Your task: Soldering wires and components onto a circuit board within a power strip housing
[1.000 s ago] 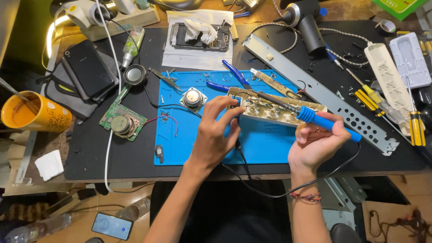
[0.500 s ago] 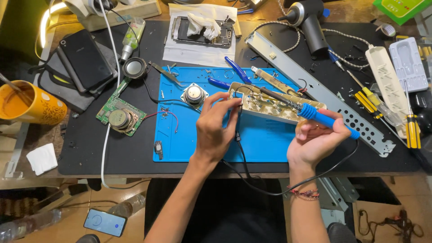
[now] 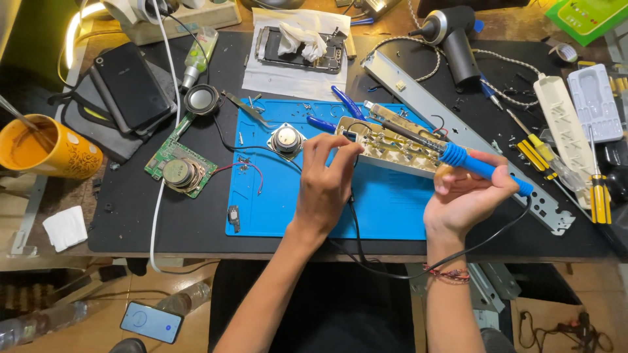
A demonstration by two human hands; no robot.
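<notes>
An opened cream power strip (image 3: 399, 155) with bare metal contacts lies on the blue work mat (image 3: 275, 202). My left hand (image 3: 327, 180) pinches its left end, where a black cable runs down off the table. My right hand (image 3: 468, 196) grips a blue-handled soldering iron (image 3: 481, 167). Its dark tip reaches left over the strip's contacts (image 3: 392, 134).
A small round speaker (image 3: 286, 139) and blue pliers (image 3: 347, 104) lie on the mat. A green circuit board with a speaker (image 3: 178, 168), phones (image 3: 131, 82) and an orange mug (image 3: 46, 151) sit left. A long metal rail (image 3: 458, 127), screwdrivers (image 3: 592, 189) and a blower (image 3: 454, 36) are right.
Both hands and the power strip have held their places on the mat, with the iron tip still over the contacts. The camera view has shifted slightly.
</notes>
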